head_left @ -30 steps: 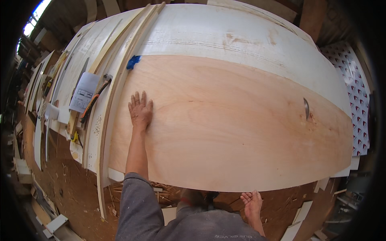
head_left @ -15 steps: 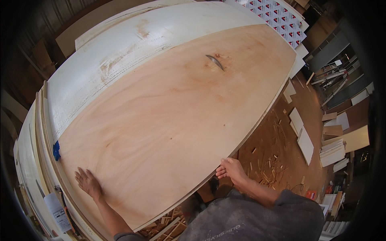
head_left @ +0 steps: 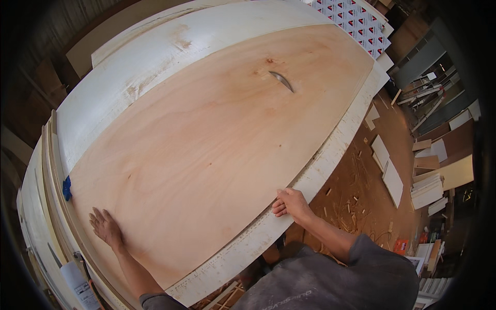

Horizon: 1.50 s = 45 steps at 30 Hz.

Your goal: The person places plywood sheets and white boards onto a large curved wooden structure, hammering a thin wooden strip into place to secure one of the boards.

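A large, thin sheet of light-brown plywood [head_left: 201, 150] lies over a white table surface [head_left: 227, 263], which shows beyond it and as a strip along its near right edge. My left hand [head_left: 107, 228] rests flat with spread fingers on the sheet's left end. At the near right edge, my right hand [head_left: 292, 203] is closed around the sheet's rim, thumb on top; its fingertips are partly hidden. A crescent-shaped, grey metallic-looking piece [head_left: 282, 81] shows on the sheet's far part. The sheet looks curved through the lens.
A blue crumpled item [head_left: 67, 188] sits by the left edge, above a white labelled cylinder [head_left: 80, 285]. Patterned sheeting [head_left: 356, 23] lies at the far right. Board offcuts [head_left: 392, 184] and wood scraps cover parts of the brown floor.
The plywood sheet has slid away from me and left, uncovering a white strip along its near right edge. Both hands moved slightly with it, keeping their places on the sheet.
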Motion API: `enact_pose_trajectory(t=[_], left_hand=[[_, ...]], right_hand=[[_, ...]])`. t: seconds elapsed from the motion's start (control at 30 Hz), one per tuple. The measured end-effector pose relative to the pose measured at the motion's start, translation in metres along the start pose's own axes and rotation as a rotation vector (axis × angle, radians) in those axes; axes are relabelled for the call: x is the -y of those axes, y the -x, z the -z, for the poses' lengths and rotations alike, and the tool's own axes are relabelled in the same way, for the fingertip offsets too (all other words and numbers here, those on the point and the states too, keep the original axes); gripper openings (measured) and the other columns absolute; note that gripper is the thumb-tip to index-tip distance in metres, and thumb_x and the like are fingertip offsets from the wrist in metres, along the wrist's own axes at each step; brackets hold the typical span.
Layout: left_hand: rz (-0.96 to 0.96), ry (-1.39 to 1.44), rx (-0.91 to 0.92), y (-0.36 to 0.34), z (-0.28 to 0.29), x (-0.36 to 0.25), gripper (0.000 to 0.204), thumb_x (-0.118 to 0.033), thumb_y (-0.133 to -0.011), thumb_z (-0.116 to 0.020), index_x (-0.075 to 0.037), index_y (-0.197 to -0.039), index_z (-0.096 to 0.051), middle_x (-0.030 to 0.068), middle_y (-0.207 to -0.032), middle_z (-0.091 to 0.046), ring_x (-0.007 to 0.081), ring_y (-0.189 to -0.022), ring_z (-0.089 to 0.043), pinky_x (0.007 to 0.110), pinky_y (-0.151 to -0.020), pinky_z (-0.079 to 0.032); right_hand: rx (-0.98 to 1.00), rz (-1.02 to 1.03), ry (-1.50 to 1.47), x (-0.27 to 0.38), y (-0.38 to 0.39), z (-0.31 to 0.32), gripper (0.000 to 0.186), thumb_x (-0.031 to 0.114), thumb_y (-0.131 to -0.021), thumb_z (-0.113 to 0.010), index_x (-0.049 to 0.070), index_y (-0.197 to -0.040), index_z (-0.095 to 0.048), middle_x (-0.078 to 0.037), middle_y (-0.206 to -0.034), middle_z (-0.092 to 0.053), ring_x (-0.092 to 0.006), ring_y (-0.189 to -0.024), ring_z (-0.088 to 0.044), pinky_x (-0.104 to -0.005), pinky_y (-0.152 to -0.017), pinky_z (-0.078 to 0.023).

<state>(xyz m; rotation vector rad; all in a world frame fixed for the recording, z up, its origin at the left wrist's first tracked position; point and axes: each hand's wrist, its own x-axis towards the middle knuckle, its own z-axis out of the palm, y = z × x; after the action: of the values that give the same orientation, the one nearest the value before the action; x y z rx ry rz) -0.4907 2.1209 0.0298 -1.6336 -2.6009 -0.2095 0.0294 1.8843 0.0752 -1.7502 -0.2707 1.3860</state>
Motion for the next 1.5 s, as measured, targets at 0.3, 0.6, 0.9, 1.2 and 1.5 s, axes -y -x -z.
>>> enact_pose_trajectory(t=[0.3,0.6,0.9,1.2,1.5], left_hand=[[0.033,0.063,0.016,-0.013,0.004,-0.003,0.061,-0.047,-0.097,-0.032,-0.017,-0.15,-0.028,0.0106,-0.158,-0.019,0.0281,-0.147,-0.011,0.043,-0.119,-0.004],[0.053,0.094,-0.02,-0.036,-0.008,0.012,0.061,-0.047,-0.097,-0.032,-0.017,-0.15,-0.028,0.012,-0.157,-0.019,0.0289,-0.146,-0.011,0.044,-0.118,-0.005],[0.047,-0.015,0.008,-0.078,-0.025,-0.015,0.059,-0.046,-0.099,-0.031,-0.016,-0.15,-0.03,0.0125,-0.157,-0.022,0.0305,-0.146,-0.015,0.046,-0.117,-0.009],[0.07,-0.065,0.025,-0.096,-0.075,-0.02,0.058,-0.049,-0.099,-0.029,-0.021,-0.15,-0.029,0.0095,-0.157,-0.024,0.0306,-0.144,-0.019,0.048,-0.116,-0.014],[0.041,-0.042,0.014,-0.135,-0.084,-0.03,0.058,-0.049,-0.099,-0.028,-0.02,-0.15,-0.03,0.0111,-0.156,-0.025,0.0318,-0.143,-0.021,0.048,-0.115,-0.016]], right_hand=[[-0.097,0.044,0.054,-0.02,-0.007,-0.005,0.025,0.028,-0.099,-0.048,0.005,-0.089,-0.05,-0.007,-0.068,-0.058,-0.0153,-0.053,-0.059,-0.028,-0.046,-0.052],[-0.1,0.098,0.141,0.003,-0.024,-0.039,0.027,0.029,-0.1,-0.047,0.004,-0.09,-0.049,-0.007,-0.069,-0.057,-0.0147,-0.052,-0.057,-0.0263,-0.045,-0.051],[-0.088,0.057,0.163,0.041,-0.057,-0.064,0.028,0.026,-0.099,-0.046,0.0,-0.09,-0.051,-0.011,-0.072,-0.059,-0.0164,-0.055,-0.06,-0.0287,-0.048,-0.053],[-0.058,0.022,0.206,0.06,-0.094,-0.075,0.032,0.027,-0.098,-0.047,-0.003,-0.088,-0.05,-0.013,-0.076,-0.06,-0.0185,-0.06,-0.062,-0.0303,-0.051,-0.054],[-0.043,0.073,0.23,0.074,-0.118,-0.102,0.032,0.026,-0.098,-0.046,-0.004,-0.088,-0.051,-0.014,-0.078,-0.06,-0.019,-0.062,-0.062,-0.0314,-0.053,-0.054]])
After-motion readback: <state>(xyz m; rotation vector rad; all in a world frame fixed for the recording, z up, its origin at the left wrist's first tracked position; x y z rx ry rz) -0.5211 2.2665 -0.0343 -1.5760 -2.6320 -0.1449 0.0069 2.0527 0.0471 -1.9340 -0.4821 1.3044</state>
